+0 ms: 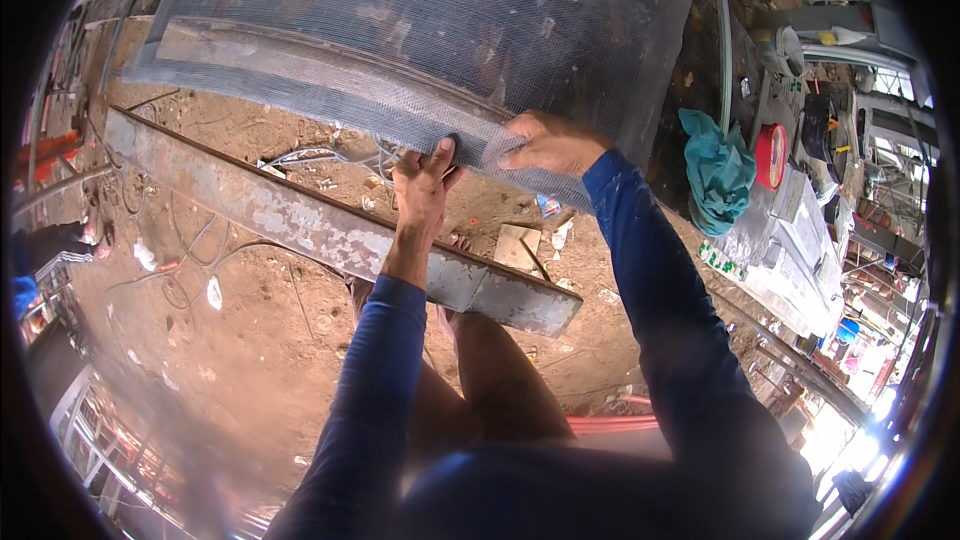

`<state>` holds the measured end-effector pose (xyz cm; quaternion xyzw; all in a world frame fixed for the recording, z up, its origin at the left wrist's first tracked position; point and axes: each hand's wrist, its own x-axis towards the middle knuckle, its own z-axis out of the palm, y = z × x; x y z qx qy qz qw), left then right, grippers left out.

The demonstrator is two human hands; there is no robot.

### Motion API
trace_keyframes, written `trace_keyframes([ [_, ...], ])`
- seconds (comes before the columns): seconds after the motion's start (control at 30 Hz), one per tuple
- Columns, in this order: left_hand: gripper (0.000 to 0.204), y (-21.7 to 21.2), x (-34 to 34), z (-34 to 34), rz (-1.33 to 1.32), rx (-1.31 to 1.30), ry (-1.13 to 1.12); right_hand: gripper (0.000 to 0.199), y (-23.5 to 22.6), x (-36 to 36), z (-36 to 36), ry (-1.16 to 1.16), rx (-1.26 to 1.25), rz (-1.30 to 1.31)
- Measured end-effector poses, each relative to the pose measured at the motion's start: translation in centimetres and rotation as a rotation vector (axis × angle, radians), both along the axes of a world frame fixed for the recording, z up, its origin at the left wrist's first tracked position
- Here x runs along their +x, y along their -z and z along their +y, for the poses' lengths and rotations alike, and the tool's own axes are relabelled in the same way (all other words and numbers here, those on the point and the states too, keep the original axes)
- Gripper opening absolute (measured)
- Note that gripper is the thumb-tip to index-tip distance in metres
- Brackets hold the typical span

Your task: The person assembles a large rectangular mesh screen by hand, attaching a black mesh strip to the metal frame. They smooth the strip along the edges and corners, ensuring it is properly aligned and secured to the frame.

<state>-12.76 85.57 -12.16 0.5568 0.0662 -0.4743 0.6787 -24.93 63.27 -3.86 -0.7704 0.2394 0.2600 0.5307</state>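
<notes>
A sheet of grey wire mesh (420, 0) lies over a dark, flat surface ahead of me, its near edge hanging past a long pale strip (330, 68). My left hand (425, 185) pinches that near edge, thumb on top and fingers beneath. A small dark spot shows by the thumb tip; I cannot tell what it is. Just to the right, my right hand (553, 145) is closed on the same edge, with thumb and fingers pressed together where the mesh looks folded or bunched. The fingertips under the mesh are partly hidden.
A rusty metal beam (250, 195) crosses at knee height below my hands. Cables (200, 255) and scraps litter the dirt floor. At right are a teal cloth (717, 170), a red roll (770, 155) and pale panels (800, 260). A square board (517, 246) lies past the beam.
</notes>
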Motion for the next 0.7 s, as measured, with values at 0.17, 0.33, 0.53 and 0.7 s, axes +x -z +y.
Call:
trace_keyframes([
  [0.17,0.043,0.8,0.1,0.4,0.001,-0.037,-0.03,0.047,-1.7,-2.0,0.2,-0.069,-0.113,0.014],
  [0.33,0.041,0.5,0.2,0.0,0.0,-0.047,-0.007,0.049,-0.6,-5.2,0.7,-0.017,-0.293,-0.02],
  [0.53,0.043,2.8,0.8,1.0,-0.012,-0.002,-0.005,0.05,-2.3,-3.9,0.0,-0.041,-0.167,0.059],
  [0.7,0.047,1.6,0.6,0.8,0.008,-0.04,0.021,0.058,-2.0,-9.1,0.5,0.008,-0.197,0.023],
])
